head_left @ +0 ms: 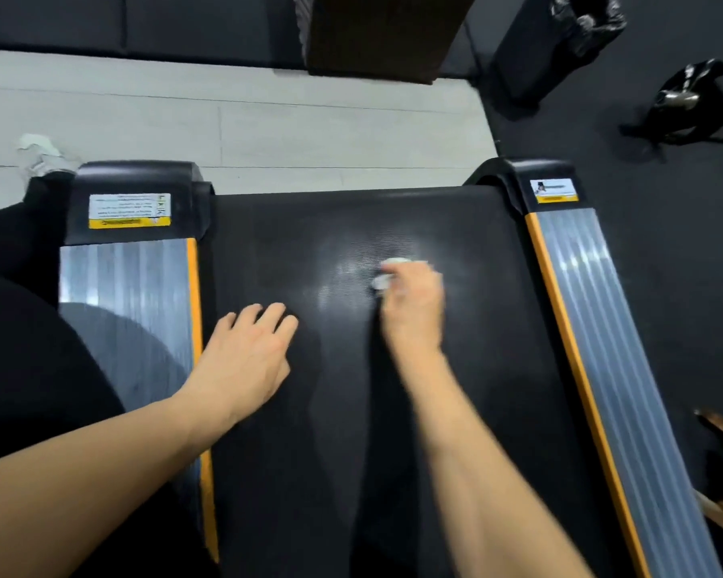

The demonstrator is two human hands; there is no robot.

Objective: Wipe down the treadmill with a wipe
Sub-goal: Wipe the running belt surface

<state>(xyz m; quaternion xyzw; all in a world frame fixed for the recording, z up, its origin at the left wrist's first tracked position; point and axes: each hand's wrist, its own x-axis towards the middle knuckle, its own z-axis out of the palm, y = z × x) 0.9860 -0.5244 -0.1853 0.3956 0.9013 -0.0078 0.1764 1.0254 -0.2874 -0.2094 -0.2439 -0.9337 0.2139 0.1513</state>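
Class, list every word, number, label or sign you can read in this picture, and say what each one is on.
None can be read.
Left sticker, on the black end cap of the treadmill's left side rail: white with a yellow strip, upside down, print too small and blurred.
Right sticker, on the right side rail's end cap: a small picture and a yellow strip, text too small to read.
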